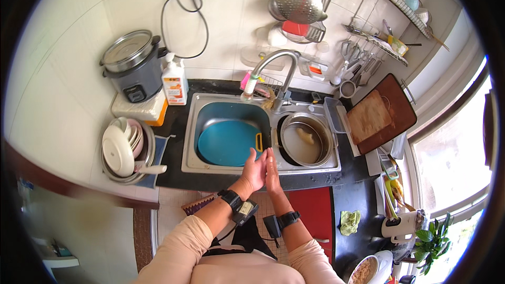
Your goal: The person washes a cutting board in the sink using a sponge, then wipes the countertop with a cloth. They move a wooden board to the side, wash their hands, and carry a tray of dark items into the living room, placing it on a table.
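Observation:
My left hand (254,169) and my right hand (272,171) are raised together in front of the sink's near rim, palms facing and touching, with no object seen between them. Beyond them, a round blue board or tray (227,144) with a yellow-edged handle lies in the left basin of the steel double sink (232,170). In the right basin stands a steel pot (300,156) of cloudy liquid with a pale piece of food (305,136) in it. The faucet (294,63) arches over the left basin; whether water runs cannot be told.
Stacked bowls and plates (118,157) and a rice cooker (134,71) stand left, beside a pump bottle (174,83). A brown cutting board (380,114) leans at the right. A crumpled green cloth or leaf (350,223) and a bowl of food (363,272) are on the right counter.

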`<state>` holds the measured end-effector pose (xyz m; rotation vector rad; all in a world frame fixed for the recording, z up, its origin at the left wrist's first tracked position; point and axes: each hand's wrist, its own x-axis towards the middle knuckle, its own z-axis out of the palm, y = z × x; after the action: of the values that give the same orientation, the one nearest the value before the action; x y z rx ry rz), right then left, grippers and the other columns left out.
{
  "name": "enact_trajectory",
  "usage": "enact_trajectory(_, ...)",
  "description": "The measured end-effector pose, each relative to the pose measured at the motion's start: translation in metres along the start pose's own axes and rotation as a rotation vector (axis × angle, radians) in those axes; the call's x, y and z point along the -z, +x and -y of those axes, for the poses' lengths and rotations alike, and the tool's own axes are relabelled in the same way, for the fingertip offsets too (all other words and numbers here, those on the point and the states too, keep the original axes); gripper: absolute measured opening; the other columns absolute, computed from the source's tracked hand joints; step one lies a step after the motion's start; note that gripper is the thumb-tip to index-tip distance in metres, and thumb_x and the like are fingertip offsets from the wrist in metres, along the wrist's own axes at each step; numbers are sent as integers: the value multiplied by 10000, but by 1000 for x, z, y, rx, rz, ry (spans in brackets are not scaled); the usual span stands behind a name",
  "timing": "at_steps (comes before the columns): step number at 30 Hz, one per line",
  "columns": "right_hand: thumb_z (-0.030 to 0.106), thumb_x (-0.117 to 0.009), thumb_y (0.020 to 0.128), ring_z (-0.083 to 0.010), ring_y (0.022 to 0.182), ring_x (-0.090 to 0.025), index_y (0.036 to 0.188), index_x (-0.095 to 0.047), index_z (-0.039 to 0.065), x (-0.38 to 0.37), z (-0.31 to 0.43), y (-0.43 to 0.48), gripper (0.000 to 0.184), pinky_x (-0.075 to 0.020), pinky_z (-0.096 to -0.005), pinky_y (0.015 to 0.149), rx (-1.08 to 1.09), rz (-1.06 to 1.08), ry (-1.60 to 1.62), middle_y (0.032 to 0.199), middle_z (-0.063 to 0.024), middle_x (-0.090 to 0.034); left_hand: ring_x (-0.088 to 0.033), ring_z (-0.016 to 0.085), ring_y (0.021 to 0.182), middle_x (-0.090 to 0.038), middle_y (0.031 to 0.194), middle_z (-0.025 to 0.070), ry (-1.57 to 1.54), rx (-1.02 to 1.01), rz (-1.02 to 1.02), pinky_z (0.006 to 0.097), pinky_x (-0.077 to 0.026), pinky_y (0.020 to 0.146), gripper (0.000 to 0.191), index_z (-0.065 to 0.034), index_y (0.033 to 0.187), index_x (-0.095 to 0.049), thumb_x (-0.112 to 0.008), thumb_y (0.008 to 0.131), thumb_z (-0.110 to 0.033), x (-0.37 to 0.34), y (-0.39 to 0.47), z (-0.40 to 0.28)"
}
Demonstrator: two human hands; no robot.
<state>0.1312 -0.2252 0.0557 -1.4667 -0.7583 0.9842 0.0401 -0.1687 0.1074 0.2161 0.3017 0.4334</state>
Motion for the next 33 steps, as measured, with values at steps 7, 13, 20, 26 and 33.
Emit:
enact_trajectory(7, 520, -255, 969, -222, 1354, -251, 1450, -233, 74, 42, 18, 97, 656, -269, -313, 1030, 27, -54, 41, 1491, -98, -258, -243, 210, 1368, -240, 1507, 13, 75, 7, 53, 381, -177, 1115, 870, -153, 1473, -169, -243, 841, -746, -26, 102, -30)
enact_trajectory(13, 519, -262, 969, -223, 1356, -249, 1444, -243, 66, 94, 25, 174, 657, -261, -315, 1039, 20, -94, 36, 1486, -108, -265, -157, 210, 1401, -147, 1537, 40, 158, 7, 13, 349, -112, 1133, 963, -108, 1481, -91, -194, 808, -789, -33, 209, -34)
enact_trajectory(20, 517, -270, 969, -225, 1358, -248, 1438, -254, 56, 119, 18, 227, 658, -252, -318, 1050, 4, -103, 59, 1480, -119, -273, -214, 204, 1379, -230, 1508, 11, 124, 35, -85, 374, -151, 1128, 980, -116, 1476, -120, -282, 789, -794, -22, 279, -42)
enact_trajectory(26, 515, -278, 968, -227, 1359, -246, 1432, -264, 47, 130, 12, 244, 659, -244, -320, 1059, -17, -106, 79, 1475, -129, -280, -214, 192, 1372, -224, 1507, 0, 134, 68, -80, 361, -140, 1123, 1000, -119, 1478, -122, -244, 772, -817, -18, 297, -43)
enact_trajectory(33, 514, -286, 968, -229, 1361, -245, 1425, -275, 38, 138, 11, 250, 660, -235, -323, 1069, -31, -110, 87, 1469, -141, -288, -249, 193, 1360, -253, 1500, -7, 106, 60, -95, 362, -166, 1120, 987, -120, 1474, -158, -277, 776, -809, -16, 310, -42)
